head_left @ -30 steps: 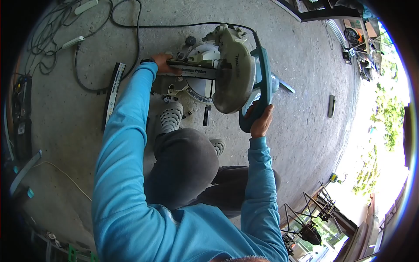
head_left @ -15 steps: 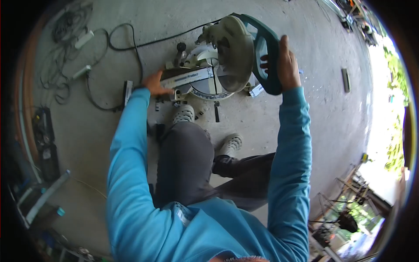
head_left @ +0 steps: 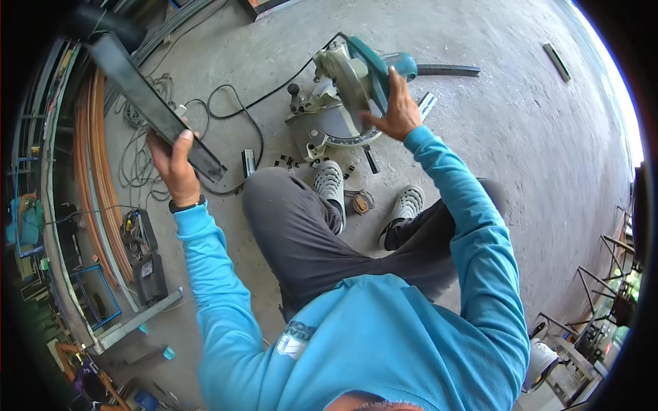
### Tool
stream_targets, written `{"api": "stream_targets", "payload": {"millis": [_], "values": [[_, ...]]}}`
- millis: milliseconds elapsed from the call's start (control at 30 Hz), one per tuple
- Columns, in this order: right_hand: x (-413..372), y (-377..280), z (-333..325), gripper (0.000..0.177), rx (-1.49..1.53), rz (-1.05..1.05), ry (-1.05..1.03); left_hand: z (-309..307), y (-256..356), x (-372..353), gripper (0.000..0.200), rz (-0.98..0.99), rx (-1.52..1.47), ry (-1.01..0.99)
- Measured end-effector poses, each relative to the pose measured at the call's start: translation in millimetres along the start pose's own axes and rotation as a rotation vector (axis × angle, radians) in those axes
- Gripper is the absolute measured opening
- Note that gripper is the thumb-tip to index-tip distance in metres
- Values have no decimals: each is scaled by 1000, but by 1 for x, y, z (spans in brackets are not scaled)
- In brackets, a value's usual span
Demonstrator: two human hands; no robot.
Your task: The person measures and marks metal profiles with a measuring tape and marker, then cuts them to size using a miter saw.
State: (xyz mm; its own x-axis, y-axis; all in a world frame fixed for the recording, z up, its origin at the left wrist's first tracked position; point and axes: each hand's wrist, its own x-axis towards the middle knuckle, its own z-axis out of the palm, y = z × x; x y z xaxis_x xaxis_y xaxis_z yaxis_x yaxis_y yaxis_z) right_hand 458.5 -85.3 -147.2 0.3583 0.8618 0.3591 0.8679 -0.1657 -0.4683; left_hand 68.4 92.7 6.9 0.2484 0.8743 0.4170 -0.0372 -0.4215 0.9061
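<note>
My left hand (head_left: 177, 161) is closed around a long dark metal profile (head_left: 147, 103), lifted off the floor at the left and slanting up toward the far left. My right hand (head_left: 399, 113) is at the teal handle (head_left: 370, 65) of a miter saw (head_left: 336, 127) on the concrete floor. Its thumb and index finger are stretched apart; the other fingers are partly hidden. The saw's round guard (head_left: 353, 85) stands over its base, on which no profile lies. Several small dark offcuts (head_left: 288, 162) are scattered in front of the base.
A black cord (head_left: 257, 127) loops left of the saw. Short profile pieces (head_left: 248, 163) lie nearby, and a dark bar (head_left: 449, 70) extends behind the saw. A toolbox (head_left: 147, 274) and long brown bars (head_left: 96, 164) are at left. Another person (head_left: 89, 377) is at lower left.
My left hand has taken the profile off the saw base and swung it up to the left. My right hand has loosened from its grip on the saw handle. The view has shifted.
</note>
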Motion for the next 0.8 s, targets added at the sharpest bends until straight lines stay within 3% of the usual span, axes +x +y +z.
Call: {"api": "stream_targets", "payload": {"millis": [67,167,233,300,367,433,533,633,667,733,800], "values": [[-14,1,2,140,-13,9,-15,41,44,-6,45,-7,-145,65],[-7,2,-5,142,-57,76,-172,97,61,-45,41,-158,-253,133],[8,0,-11,146,-52,66,-167,141,42,-86,43,-229,-260,193],[31,-9,-25,147,-53,91,-208,181,37,-133,52,-477,-365,227],[57,-11,-30,147,-63,39,-164,206,12,-180,59,-669,-296,141],[89,-15,-38,147,-83,19,-167,227,-39,-225,69,-696,-444,105],[131,-23,-46,132,-206,37,-171,249,-80,-258,48,-808,-379,46],[158,-32,-59,86,-230,-53,-203,269,-124,-276,54,-876,-296,-36],[171,-20,-43,90,-317,-141,-157,276,-128,-280,51,-919,-288,-25],[185,-33,-54,93,-258,-4,-278,289,-147,-288,47,-966,-268,-20],[192,-36,-56,96,-254,41,-342,296,-171,-292,59,-1056,-303,-110]]}}
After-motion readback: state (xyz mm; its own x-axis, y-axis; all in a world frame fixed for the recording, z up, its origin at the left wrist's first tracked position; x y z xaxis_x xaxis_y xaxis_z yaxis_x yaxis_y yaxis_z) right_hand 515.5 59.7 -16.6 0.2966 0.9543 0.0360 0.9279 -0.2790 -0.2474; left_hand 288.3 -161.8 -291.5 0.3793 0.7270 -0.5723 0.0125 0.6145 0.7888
